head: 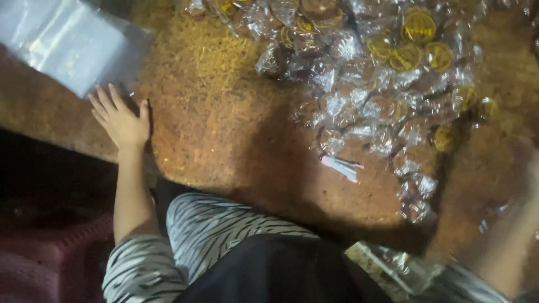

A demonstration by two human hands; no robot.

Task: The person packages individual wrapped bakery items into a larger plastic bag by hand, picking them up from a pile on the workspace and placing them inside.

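Resting flat on the brown speckled tabletop (224,129), the left hand (120,118) is seen at the left side, with its fingers spread wide and nothing held in it. A stack of clear plastic bags (67,42) lies just beyond the fingertips, at the far left, and it looks blurry. Whether the fingertips touch the bags cannot be told. The left arm reaches up from a sleeve with black and white stripes (140,269) at the near edge.

A big pile of small clear wrapped packets with round yellow labels (393,67) is spread over the far right part of the tabletop, well apart from the left hand. A small pink and white stick-shaped thing (342,166) lies near the pile's near edge.

At the near right, a blurry arm (514,235) is seen coming in from the corner. The right hand itself is not shown, so its grip cannot be told. More crinkled clear plastic (404,269) lies near the bottom edge
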